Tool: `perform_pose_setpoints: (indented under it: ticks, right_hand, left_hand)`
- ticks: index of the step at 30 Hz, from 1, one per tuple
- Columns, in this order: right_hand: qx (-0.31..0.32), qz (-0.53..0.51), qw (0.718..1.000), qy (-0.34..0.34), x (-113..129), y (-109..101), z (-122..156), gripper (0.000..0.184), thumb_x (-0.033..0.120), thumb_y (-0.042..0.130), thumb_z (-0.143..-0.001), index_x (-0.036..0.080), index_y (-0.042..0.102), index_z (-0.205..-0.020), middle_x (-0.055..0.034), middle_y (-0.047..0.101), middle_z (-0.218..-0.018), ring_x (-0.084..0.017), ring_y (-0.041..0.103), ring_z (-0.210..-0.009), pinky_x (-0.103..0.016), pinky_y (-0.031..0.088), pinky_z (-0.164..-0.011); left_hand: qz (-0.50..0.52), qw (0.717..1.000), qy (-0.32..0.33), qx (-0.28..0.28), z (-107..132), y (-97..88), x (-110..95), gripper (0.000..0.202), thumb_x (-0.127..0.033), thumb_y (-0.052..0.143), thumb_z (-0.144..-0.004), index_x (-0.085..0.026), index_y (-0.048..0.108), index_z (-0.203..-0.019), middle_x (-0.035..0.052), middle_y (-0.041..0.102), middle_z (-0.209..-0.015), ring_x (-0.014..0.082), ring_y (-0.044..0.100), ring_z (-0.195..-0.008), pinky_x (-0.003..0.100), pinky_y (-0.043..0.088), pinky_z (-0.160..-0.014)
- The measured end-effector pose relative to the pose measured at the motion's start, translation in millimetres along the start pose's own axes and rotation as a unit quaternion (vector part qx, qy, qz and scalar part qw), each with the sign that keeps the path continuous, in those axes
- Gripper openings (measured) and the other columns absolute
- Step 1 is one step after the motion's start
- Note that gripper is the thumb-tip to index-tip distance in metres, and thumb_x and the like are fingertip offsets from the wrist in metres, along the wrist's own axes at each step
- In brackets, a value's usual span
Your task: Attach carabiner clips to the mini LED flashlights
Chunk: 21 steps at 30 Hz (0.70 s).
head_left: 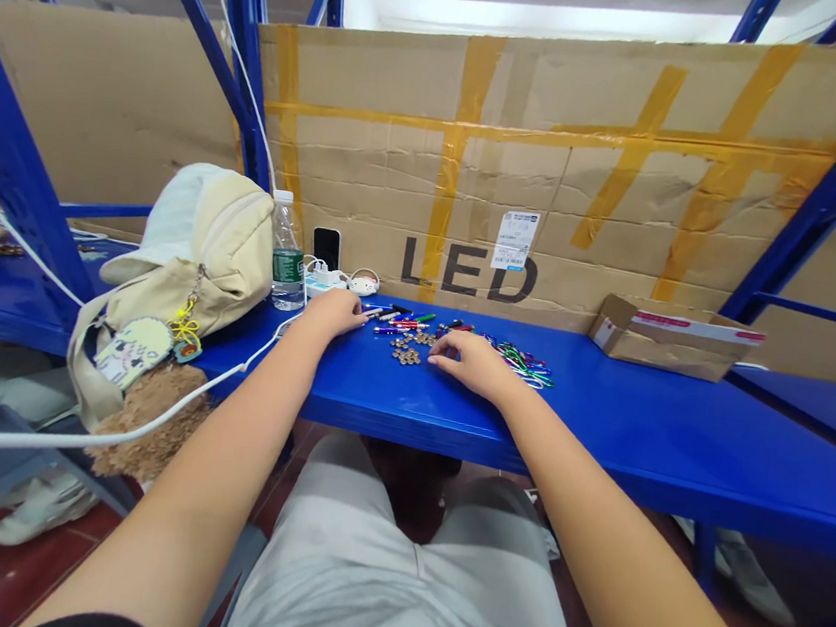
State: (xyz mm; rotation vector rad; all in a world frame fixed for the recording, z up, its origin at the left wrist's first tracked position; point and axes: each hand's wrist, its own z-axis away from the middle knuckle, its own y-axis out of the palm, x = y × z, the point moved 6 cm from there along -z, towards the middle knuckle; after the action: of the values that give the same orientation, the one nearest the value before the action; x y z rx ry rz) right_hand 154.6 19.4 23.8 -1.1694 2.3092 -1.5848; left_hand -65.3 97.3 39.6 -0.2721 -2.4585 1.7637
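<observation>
My left hand rests on the blue table at the left end of several pens. Its fingers are bent and pressed together at the pen ends; whether a pen is between them is hidden. My right hand lies just right of small brown coin-like discs, with thumb and forefinger tips brought together beside them. Anything pinched there is too small to make out. Behind and right of that hand is a pile of green, white, blue and red slender pieces, partly covered by the hand.
A cream backpack with a cap, a water bottle, a phone and a power strip stand at the left. A white cable crosses in front. An open cardboard box sits right, before a tall cardboard wall.
</observation>
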Motion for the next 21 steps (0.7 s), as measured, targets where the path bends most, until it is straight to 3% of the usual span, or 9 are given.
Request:
perform_pose_setpoints:
  ticks: [3,6,13,21]
  right_hand:
    - [-0.021,0.003,1.0,0.013,-4.7,-3.1,-0.3,0.007,0.022,0.063,-0.081,0.018,0.068,-0.085,-0.0056,0.071,-0.092,-0.019,0.063,-0.086,-0.032,0.048,-0.079]
    - [-0.041,0.007,0.999,0.021,-7.5,-5.5,-0.1,0.011,0.022,0.062,-0.081,0.018,0.068,-0.09,-0.0058,0.071,-0.093,-0.019,0.062,-0.085,-0.032,0.048,-0.077]
    - [-0.079,0.013,0.997,-0.01,-7.4,-9.1,0.1,0.014,0.018,0.058,-0.082,0.019,0.068,-0.093,-0.0061,0.07,-0.099,-0.021,0.062,-0.094,-0.036,0.047,-0.087]
    - [-0.07,0.018,0.997,-0.004,-6.8,-8.2,-0.6,0.015,0.017,0.059,-0.081,0.02,0.068,-0.092,-0.0054,0.07,-0.095,-0.02,0.062,-0.092,-0.035,0.047,-0.084]
  left_hand:
    - [-0.012,0.998,-0.003,0.056,5.4,9.9,4.3,0.025,-0.042,0.062,-0.074,-0.021,0.072,-0.082,0.007,0.072,-0.082,0.02,0.063,-0.073,0.026,0.045,-0.067]
    - [-0.009,0.997,0.011,0.07,3.6,15.4,1.4,0.023,-0.037,0.061,-0.075,-0.021,0.073,-0.085,0.0072,0.072,-0.086,0.0199,0.064,-0.075,0.026,0.046,-0.07]
    - [0.071,0.997,0.039,-0.004,-0.1,5.1,-5.7,0.033,-0.034,0.052,-0.082,-0.017,0.069,-0.105,0.009,0.071,-0.102,0.0223,0.064,-0.088,0.027,0.046,-0.076]
    - [0.066,0.996,0.062,0.001,-10.4,19.3,-20.9,0.023,-0.031,0.057,-0.08,-0.02,0.072,-0.093,0.0063,0.072,-0.097,0.0224,0.064,-0.089,0.028,0.047,-0.08]
